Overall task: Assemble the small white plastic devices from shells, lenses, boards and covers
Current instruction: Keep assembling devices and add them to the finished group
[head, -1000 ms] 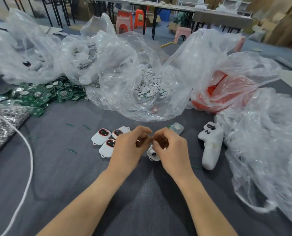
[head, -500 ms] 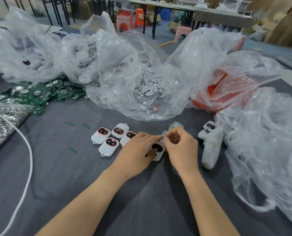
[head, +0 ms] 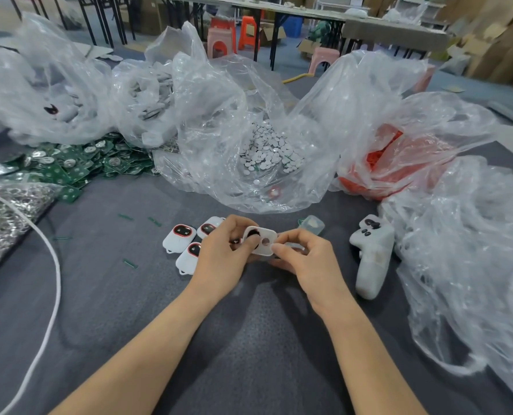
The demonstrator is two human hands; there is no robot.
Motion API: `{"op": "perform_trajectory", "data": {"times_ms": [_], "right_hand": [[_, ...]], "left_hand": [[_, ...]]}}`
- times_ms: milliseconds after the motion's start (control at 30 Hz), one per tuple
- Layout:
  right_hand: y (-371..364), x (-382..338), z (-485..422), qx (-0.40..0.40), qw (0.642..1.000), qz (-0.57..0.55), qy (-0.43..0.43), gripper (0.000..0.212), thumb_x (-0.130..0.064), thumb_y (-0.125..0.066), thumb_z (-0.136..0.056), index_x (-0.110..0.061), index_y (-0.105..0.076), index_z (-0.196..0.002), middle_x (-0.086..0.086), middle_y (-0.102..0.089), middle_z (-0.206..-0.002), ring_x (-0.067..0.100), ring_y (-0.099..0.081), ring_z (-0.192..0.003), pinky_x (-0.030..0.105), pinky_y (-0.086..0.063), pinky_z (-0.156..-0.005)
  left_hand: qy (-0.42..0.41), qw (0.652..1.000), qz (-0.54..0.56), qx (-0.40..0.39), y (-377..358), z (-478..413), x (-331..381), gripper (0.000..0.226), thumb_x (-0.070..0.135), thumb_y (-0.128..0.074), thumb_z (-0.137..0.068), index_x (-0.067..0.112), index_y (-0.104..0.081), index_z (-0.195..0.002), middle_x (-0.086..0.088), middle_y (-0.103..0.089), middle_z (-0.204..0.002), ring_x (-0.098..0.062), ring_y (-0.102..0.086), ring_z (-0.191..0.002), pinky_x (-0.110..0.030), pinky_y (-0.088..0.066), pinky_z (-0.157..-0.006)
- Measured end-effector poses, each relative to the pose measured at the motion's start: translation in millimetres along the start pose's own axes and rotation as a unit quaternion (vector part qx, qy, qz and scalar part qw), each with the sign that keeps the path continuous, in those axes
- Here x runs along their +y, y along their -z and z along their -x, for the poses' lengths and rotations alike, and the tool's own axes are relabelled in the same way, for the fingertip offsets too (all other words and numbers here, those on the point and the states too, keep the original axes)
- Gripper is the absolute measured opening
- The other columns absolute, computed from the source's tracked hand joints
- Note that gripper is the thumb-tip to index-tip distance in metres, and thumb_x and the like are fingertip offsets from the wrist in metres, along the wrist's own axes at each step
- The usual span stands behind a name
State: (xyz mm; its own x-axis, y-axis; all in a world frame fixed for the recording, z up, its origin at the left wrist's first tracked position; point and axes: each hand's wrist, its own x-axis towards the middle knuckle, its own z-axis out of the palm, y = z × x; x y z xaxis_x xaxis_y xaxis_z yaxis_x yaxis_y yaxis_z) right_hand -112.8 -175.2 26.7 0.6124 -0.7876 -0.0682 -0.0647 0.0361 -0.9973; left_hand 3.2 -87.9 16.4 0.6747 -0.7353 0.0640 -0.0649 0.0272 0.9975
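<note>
A small white shell [head: 262,244] with a dark oval window and a round hole is held just above the grey table. My left hand [head: 222,259] grips its left end, thumb on the dark window. My right hand [head: 306,259] pinches its right edge with curled fingers. Three assembled white devices [head: 179,237] with red-rimmed dark windows lie to the left of my left hand, partly hidden behind it. A clear cover piece [head: 312,224] lies just beyond my right hand.
Clear bags ring the work area: white discs [head: 264,151], orange parts [head: 383,163], white shells [head: 54,106]. Green boards [head: 69,166] and a bag of metal rings [head: 0,217] sit left. A white controller-shaped tool [head: 372,256] lies right. A white cord [head: 51,265] curves at left.
Both hands have lifted the shell and turned it so its face with the dark window and hole shows. The hands have shifted slightly right, uncovering more of the assembled devices.
</note>
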Motion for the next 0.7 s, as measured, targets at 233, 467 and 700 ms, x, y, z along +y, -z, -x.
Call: {"op": "perform_trajectory", "data": {"times_ms": [233, 467, 700], "right_hand": [[2.2, 1.0, -1.0, -0.003, 0.995, 0.089, 0.045, 0.015, -0.006, -0.073, -0.080, -0.018, -0.066, -0.075, -0.004, -0.070, -0.071, 0.008, -0.066, -0.066, 0.020, -0.054, -0.066], [3.4, 0.8, -1.3, -0.016, 0.997, 0.061, 0.043, 0.020, -0.004, -0.071, -0.082, -0.016, -0.054, -0.080, -0.002, -0.065, -0.063, 0.008, -0.054, -0.051, 0.020, -0.047, -0.054], [3.0, -0.8, 0.2, -0.043, 0.994, 0.092, 0.045, 0.025, -0.004, -0.065, -0.086, -0.024, -0.051, -0.087, -0.003, -0.064, -0.065, 0.004, -0.054, -0.053, 0.023, -0.046, -0.053]], "left_hand": [[0.014, 0.999, 0.037, -0.018, -0.2, 2.7, -1.5, 0.017, -0.001, -0.058, -0.091, 0.015, -0.061, -0.091, -0.007, -0.070, -0.089, -0.019, -0.071, -0.084, -0.029, -0.059, -0.066], [0.008, 0.998, 0.043, -0.037, -0.7, 5.3, -0.5, 0.018, -0.001, -0.057, -0.092, 0.016, -0.060, -0.090, 0.002, -0.072, -0.080, -0.017, -0.071, -0.081, -0.024, -0.057, -0.063], [-0.012, 0.998, 0.012, -0.058, -0.3, 8.0, 0.0, 0.016, 0.003, -0.059, -0.092, 0.019, -0.062, -0.092, -0.004, -0.071, -0.089, -0.017, -0.071, -0.083, -0.027, -0.058, -0.063]]}}
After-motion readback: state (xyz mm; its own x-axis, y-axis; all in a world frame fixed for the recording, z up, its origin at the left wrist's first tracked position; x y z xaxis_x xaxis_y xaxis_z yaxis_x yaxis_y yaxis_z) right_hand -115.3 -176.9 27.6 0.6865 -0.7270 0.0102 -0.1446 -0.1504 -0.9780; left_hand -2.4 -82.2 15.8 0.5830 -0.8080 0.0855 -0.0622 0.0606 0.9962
